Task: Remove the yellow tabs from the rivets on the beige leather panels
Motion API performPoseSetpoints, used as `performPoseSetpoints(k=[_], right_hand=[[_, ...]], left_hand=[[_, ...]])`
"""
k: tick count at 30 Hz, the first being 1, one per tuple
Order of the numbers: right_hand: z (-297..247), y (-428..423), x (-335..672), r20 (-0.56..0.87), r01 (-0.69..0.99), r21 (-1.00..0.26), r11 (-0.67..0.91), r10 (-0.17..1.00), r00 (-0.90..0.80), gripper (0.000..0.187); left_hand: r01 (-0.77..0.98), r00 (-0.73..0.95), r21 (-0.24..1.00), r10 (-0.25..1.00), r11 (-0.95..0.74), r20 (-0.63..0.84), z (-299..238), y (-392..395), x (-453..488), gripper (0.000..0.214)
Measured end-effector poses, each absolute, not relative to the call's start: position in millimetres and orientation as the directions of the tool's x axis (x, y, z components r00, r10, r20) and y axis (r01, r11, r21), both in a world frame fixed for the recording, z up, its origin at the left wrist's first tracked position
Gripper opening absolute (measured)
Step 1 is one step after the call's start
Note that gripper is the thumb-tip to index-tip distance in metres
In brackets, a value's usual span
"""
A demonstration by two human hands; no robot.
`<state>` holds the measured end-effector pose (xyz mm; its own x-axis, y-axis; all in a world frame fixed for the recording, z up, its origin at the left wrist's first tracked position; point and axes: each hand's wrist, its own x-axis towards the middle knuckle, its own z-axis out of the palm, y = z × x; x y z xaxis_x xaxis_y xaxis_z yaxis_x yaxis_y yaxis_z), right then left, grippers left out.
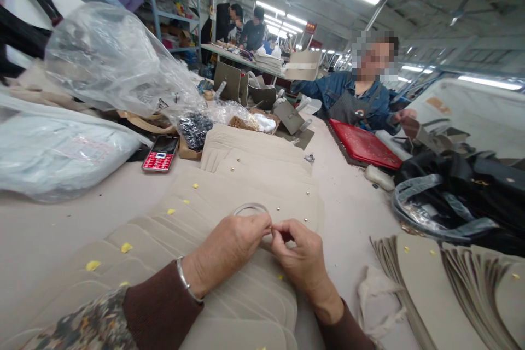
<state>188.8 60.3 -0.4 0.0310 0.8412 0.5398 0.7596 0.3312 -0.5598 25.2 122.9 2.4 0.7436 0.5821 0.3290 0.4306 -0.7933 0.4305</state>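
Observation:
My left hand (pixel 232 246) is closed in a pinch on a thin beige strap (pixel 251 206), whose loop rises behind the fingers. Fingertip to fingertip with it, my right hand (pixel 301 257) pinches at the same spot. A tiny gold-coloured glint shows between the two hands; what it is, I cannot make out. Both hands are over overlapping beige bag panels (pixel 156 262), some marked with yellow tabs (pixel 127 247). Small metal studs (pixel 278 209) sit in the panels just beyond my fingers.
A red keypad phone (pixel 161 154) lies left of the panels, near plastic-wrapped goods (pixel 61 147). Fanned beige pieces (pixel 426 279) and black bags (pixel 467 191) are on the right. Across the table, a co-worker (pixel 356 95) sits behind a red board (pixel 363 144).

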Motion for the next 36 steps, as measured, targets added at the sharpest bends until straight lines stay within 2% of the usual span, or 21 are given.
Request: performPoseSetpoints(k=[2,5,8,13,16,20,23,26,30,34,36], right_hand=[[2,61,186,0.438,0.691,-0.685,0.231,0.888,0.137,0.012],[2,65,187,0.172,0.463,-0.886,0.011,0.936,0.307,0.014],[-3,73,197,0.001,0.277,-0.953,-0.125,0.91,0.415,0.018],[-14,86,210,0.01,0.253,-0.963,-0.097,0.92,0.391,0.032],[-18,94,209,0.054,0.293,-0.954,-0.06,0.929,0.366,0.029],[-19,113,211,0.098,0.321,-0.946,-0.036,0.915,0.392,0.023],[-18,128,217,0.102,0.304,-0.952,-0.035,0.9,0.423,0.026],[-13,128,224,0.045,0.253,-0.965,-0.071,0.904,0.425,0.032],[-5,101,229,-0.101,0.229,-0.955,-0.188,0.933,0.345,0.032],[-7,75,228,-0.234,0.291,-0.9,-0.324,0.923,0.305,0.027],[-8,72,226,-0.252,0.356,-0.865,-0.354,0.92,0.302,0.025]], left_hand=[[0.424,0.723,0.424,0.581,-0.8,0.374,3,122,27,0.013],[0.368,0.715,0.407,0.534,-0.836,0.451,3,117,30,0.016],[0.339,0.708,0.382,0.501,-0.86,0.498,2,114,31,0.015],[0.539,0.723,0.242,0.591,-0.807,0.357,-2,127,30,0.012],[0.561,0.763,0.173,0.587,-0.809,0.27,-1,135,31,0.011],[0.57,0.792,0.152,0.589,-0.808,0.163,4,135,33,0.016],[0.573,0.797,0.161,0.593,-0.803,0.117,8,132,33,0.017],[0.582,0.789,0.185,0.605,-0.792,0.107,8,131,31,0.019],[0.585,0.783,0.205,0.612,-0.785,0.109,5,134,30,0.019],[0.58,0.784,0.209,0.609,-0.788,0.119,2,135,31,0.019],[0.581,0.779,0.217,0.613,-0.785,0.13,0,135,30,0.02]])
